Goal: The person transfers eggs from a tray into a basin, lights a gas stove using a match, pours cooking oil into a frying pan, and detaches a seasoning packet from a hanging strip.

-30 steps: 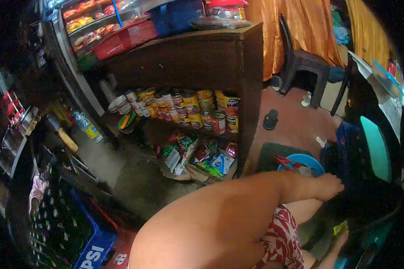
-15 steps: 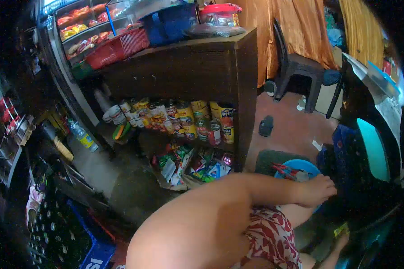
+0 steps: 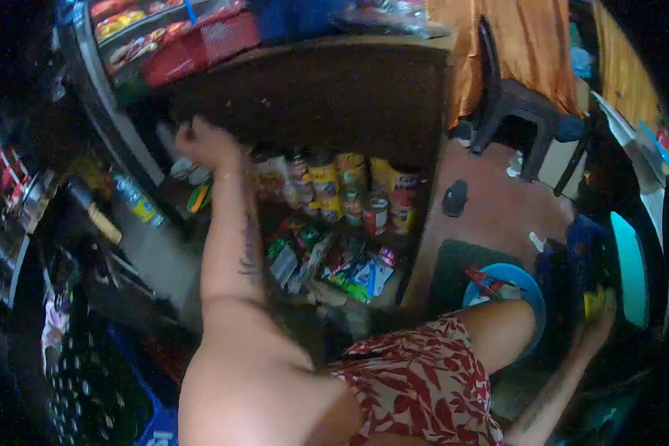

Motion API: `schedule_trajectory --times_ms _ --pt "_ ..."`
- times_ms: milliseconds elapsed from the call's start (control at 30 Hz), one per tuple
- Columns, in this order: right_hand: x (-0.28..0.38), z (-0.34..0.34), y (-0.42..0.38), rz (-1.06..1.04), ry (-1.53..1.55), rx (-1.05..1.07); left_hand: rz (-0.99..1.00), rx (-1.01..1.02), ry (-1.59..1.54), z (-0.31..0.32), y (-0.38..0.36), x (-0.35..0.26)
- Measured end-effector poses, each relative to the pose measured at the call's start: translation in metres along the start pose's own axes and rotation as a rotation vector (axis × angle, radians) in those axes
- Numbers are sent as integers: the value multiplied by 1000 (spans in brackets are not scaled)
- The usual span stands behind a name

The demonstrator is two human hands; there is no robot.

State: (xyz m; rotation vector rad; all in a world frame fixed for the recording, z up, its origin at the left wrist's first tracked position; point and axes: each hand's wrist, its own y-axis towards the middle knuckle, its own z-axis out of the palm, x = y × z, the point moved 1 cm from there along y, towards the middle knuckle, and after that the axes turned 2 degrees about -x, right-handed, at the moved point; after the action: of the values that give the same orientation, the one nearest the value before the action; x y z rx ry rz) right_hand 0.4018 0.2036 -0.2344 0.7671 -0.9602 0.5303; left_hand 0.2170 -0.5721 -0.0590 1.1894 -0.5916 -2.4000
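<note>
My left hand is raised in front of the dark wooden cabinet, near the left end of its can shelf. Its fingers are curled and blurred; whether anything is in them I cannot make out. Behind that forearm stand several food cans. Low at the right, my right hand has its fingers closed on a small yellow object, too blurred to name. Left of it is a light blue basin with red and white items inside, partly hidden by my leg.
Colourful packets fill the lower shelf. A red basket sits on the cabinet top. A plastic bottle stands at the left. At the back right are a dark plastic chair and a slipper on the red floor.
My left hand has swung from above the basin far to the left and up to the cabinet. My right hand has risen with the yellow object. The view has shifted slightly.
</note>
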Motion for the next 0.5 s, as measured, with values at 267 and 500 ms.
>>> schedule_trajectory --times_ms 267,500 --pt "129 342 -17 -146 186 799 -211 -58 506 -68 39 219" --pt "143 458 -50 -474 464 1304 -142 56 1113 -104 61 287"
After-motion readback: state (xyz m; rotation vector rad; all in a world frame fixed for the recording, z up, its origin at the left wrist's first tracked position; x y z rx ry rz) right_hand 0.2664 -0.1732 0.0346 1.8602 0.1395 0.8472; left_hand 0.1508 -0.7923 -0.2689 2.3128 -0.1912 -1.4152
